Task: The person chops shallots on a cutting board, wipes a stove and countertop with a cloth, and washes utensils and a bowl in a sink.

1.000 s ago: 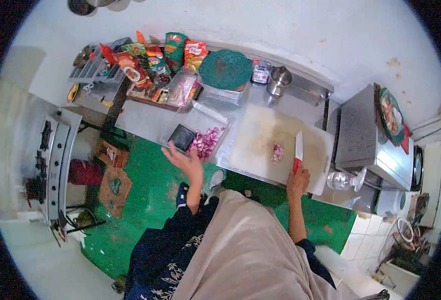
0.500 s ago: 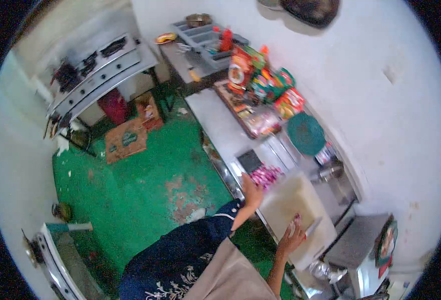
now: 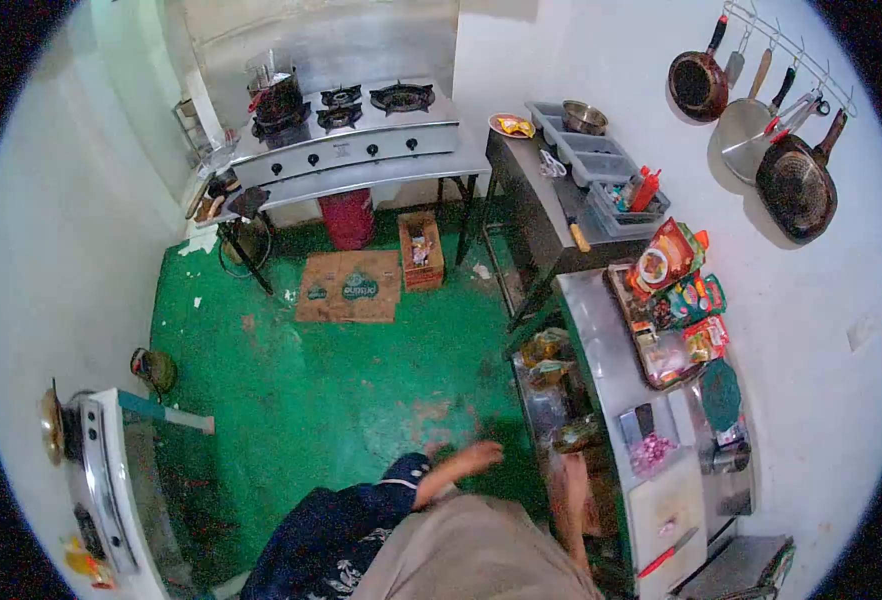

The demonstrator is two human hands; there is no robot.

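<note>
The red-handled kitchen knife [image 3: 673,551] lies flat on the white cutting board [image 3: 653,504], beside a small heap of shallots [image 3: 667,527], with neither of the hands on it. Good practice at this point would be to seat the handle well inside the board's near edge, since it lies close to that edge and a passing sleeve could catch it. The left hand [image 3: 476,458] extends over the floor [image 3: 271,370]; its fingers appear loosely spread, though motion-blurred, with nothing visible in it. The right hand [image 3: 572,472] is low beside the front edge of the tabletop [image 3: 593,320], in line with the lower shelf [image 3: 551,408]; whether it is spread, closed or touching anything cannot be told. Care should be taken to keep the knuckles off that edge. Just beyond the board, a clear tray [image 3: 671,416] contains a larger batch of shallots. The tabletop is shiny metal, with seasoning packets [image 3: 666,258] farther along, near the wall [image 3: 811,320]. The floor is green, with worn patches; a gas stove [image 3: 341,150] stands at the far side, and a flattened cardboard sheet [image 3: 346,288] lies in front of it
</note>
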